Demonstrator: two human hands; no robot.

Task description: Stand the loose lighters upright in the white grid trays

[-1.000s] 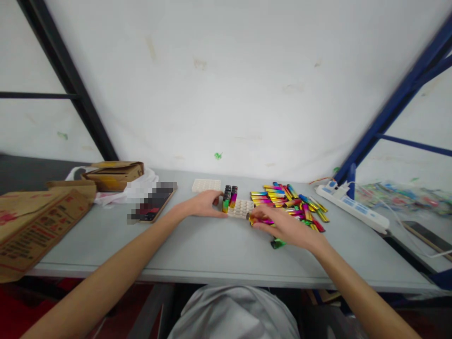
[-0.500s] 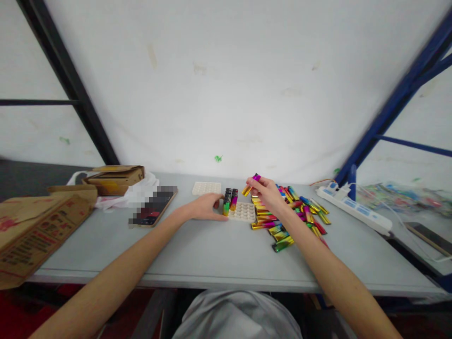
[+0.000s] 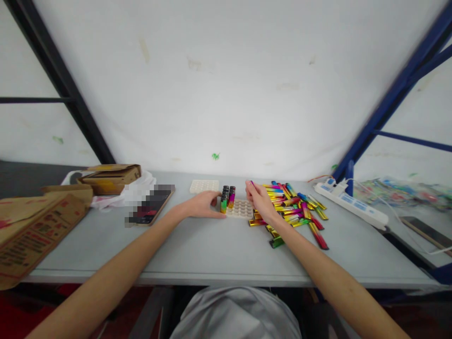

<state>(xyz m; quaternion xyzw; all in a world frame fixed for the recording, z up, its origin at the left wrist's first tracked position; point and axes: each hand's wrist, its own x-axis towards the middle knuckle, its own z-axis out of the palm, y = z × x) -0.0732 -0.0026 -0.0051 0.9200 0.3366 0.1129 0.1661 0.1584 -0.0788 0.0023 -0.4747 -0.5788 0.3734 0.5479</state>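
My left hand curves around the left end of a cream tray with round holes, its thumb at the front corner and its fingers toward the back. Several lighters with black tops and shiny rainbow bodies stand upright in the tray's left rows. Over the tray's right side, the fingers of my right hand are closed on a lighter, most of it hidden; only a purple bit shows at the fingertips. Beside and under that wrist lies a loose pile of shiny lighters.
A second cream tray lies near the wall. To the left are a phone, a small cardboard box on white plastic and a larger carton. A power strip with plugs and another phone are on the right.
My right hand has turned and lowered a little, so the lighter that showed clearly in its fingers is now mostly hidden. My left hand stays at the tray. The whole view has shifted slightly.
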